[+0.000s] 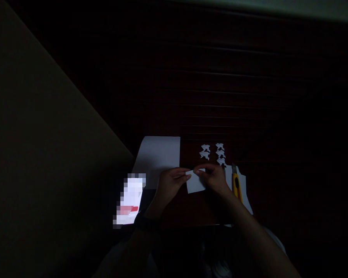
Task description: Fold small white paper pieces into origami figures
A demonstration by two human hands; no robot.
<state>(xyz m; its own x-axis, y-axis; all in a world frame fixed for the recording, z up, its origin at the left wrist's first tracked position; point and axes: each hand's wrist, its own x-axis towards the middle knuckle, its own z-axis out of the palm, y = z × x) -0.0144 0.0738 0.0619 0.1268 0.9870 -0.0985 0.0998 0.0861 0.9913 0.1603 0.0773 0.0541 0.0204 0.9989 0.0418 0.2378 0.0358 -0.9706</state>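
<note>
A small white piece of paper (195,183) is held up between my two hands over the dark table. My left hand (170,184) pinches its upper left corner between thumb and fingers. Along the top edge, my right hand (214,177) grips the paper with thumb and forefinger, covering its right side. Beyond my hands lie several small folded white paper figures (204,155), set out in two columns. The fingers partly hide where each hand meets the paper.
A large white sheet (162,152) lies behind my left hand. A lit screen (131,199), partly pixelated, is at the left. Right of my right hand, a yellow utility knife (237,187) rests on more white paper (247,193). A pale wall (46,135) slants along the left; the room is dim.
</note>
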